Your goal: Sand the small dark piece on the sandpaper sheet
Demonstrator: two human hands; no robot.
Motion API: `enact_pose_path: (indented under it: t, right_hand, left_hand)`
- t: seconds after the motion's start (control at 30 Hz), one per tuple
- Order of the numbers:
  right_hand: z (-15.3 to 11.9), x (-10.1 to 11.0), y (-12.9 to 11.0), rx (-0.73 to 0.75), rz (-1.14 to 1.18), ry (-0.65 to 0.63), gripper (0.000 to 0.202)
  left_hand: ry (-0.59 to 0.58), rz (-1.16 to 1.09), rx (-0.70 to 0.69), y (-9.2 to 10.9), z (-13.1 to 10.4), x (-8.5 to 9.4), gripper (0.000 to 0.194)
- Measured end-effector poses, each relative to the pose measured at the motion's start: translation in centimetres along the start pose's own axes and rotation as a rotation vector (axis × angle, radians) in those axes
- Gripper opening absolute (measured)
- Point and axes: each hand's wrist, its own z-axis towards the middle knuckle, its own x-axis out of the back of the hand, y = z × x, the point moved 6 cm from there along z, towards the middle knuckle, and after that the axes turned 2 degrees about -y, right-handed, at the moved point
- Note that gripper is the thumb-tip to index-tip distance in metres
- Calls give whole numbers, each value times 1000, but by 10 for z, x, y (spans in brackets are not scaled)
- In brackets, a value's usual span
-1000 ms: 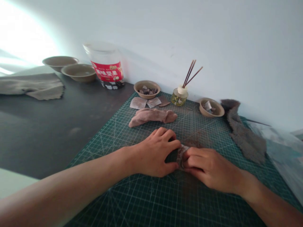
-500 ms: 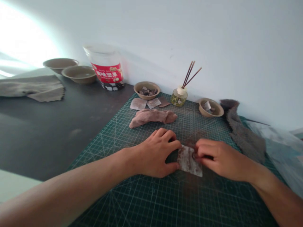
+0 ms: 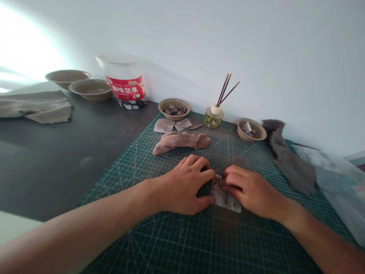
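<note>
I have the thin, brown-stained whitish piece (image 3: pixel 227 203) flat on the green gridded cutting mat (image 3: pixel 176 243). My left fingers (image 3: pixel 210 174) are spread, thumb and forefinger touching its left edge; my right fingers (image 3: pixel 234 179) bunch over its upper part, gripping what I can't tell. With only that edge braced, uneven sideways pressure could skew the piece, or crease it if it's flexible.

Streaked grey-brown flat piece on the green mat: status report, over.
Left hand open, finger and thumb at left edge of flat piece. Right hand bunched over its upper part. Piece on green gridded mat; rolled pinkish-brown cloth beyond, clear.
</note>
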Motion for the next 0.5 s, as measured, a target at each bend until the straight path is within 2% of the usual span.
enact_pose_path:
  t: [0.07, 0.13, 0.2, 0.33, 0.43, 0.5]
  right_hand:
    - [0, 2, 3, -31, -8, 3, 15]
    - [-2, -5, -4, 46, 36, -118, 16]
    - [-3, -7, -11, 86, 64, -130, 13]
    - [-2, -7, -10, 17, 61, -39, 14]
    - [0, -11, -10, 68, 36, -47, 14]
    - [1, -9, -8, 76, -8, 4, 14]
  left_hand:
    - [6, 0, 5, 0, 0, 1, 40]
    - [3, 1, 6, 1, 0, 1, 39]
    - [-6, 2, 2, 2, -1, 2, 37]
    - [-5, 5, -4, 4, -2, 2, 36]
    - [-8, -1, -2, 4, -2, 2, 35]
    - [-14, -6, -3, 4, -2, 1, 35]
